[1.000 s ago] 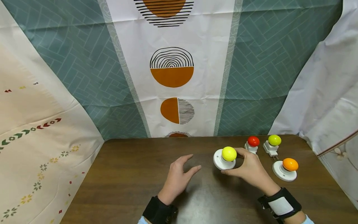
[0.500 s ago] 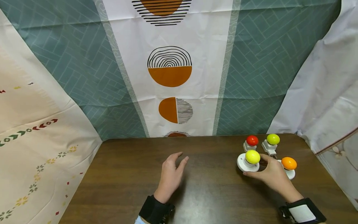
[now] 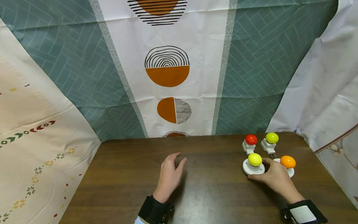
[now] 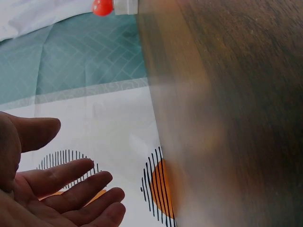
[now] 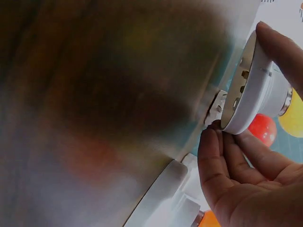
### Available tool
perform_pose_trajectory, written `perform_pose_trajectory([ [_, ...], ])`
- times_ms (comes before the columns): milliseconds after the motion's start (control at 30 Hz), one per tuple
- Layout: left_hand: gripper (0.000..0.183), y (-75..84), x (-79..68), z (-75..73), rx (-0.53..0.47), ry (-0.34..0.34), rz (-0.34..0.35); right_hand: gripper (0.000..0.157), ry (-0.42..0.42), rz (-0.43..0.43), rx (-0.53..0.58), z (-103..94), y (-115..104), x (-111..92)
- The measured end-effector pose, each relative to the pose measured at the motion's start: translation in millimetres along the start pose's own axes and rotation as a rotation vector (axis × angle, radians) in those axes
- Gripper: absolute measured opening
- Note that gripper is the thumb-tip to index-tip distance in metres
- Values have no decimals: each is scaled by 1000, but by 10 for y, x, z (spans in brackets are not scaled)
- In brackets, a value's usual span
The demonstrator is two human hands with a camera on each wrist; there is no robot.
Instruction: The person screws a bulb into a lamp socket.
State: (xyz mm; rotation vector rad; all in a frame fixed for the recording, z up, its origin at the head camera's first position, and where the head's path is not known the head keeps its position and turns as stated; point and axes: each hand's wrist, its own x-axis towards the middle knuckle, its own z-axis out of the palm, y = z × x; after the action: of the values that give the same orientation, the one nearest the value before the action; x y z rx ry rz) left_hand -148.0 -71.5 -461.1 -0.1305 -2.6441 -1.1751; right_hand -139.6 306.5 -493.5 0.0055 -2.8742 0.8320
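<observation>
My right hand (image 3: 275, 177) grips a round white lamp holder (image 3: 253, 168) by its rim, thumb on one side and fingers on the other. A yellow bulb (image 3: 255, 159) sits in it. In the right wrist view the holder's open underside (image 5: 239, 90) shows metal screws, and its edge is off the table. Just right of that hand stands another round white holder (image 3: 291, 172) with an orange bulb (image 3: 288, 161), partly hidden behind the fingers. My left hand (image 3: 170, 175) hovers over the middle of the table, fingers apart and holding nothing.
Behind the held lamp holder stand two square white plug-in holders, one with a red bulb (image 3: 251, 139), the other with a lime-green bulb (image 3: 272, 137). They are near the far right edge of the brown wooden table (image 3: 134, 186). Patterned cloth (image 3: 246, 77) hangs behind the table.
My right hand has carried the lamp holder with the yellow bulb rightward, close to the orange-bulb holder, and slightly lower in the head view. My left hand has shifted a little left.
</observation>
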Motion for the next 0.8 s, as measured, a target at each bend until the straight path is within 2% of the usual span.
perform_pose_trajectory([
  [300, 41, 10, -6, -9, 1, -27, -23, 92, -29, 10, -13, 5, -7, -33],
  [500, 41, 13, -3, -24, -13, -25, -12, 88, -12, 9, -40, 14, 4, -37],
  [800, 45, 18, -12, -47, -12, -28, 18, 92, -54, 42, -60, -9, -11, -41],
])
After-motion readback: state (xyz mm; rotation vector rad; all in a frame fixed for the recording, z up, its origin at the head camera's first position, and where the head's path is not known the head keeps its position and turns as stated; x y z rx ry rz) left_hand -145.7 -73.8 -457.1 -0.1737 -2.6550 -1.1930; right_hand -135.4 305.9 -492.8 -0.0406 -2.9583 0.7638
